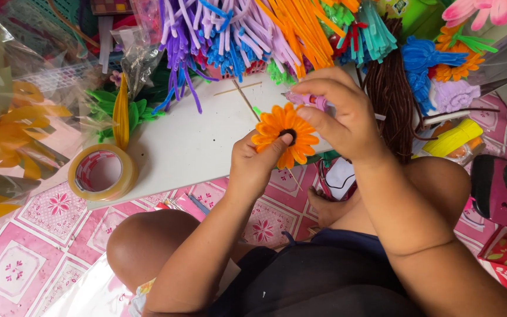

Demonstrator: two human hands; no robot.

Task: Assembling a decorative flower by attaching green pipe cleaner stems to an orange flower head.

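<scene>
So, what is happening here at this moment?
A person sits on the floor and works on an orange flower made of fuzzy craft wire. The left hand holds it from below, thumb on its dark centre. The right hand pinches the petals from above and also holds a small pink tool. A roll of clear tape lies on the white board, with bundles of coloured craft wire behind.

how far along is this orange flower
Done: the orange flower has a full ring of petals around a dark centre. In hand: the left hand holds it with the thumb on the centre, while the right hand pinches a small pink piece just above it. Left: only a thin stick shows below the flower, with no leaves on it.
</scene>
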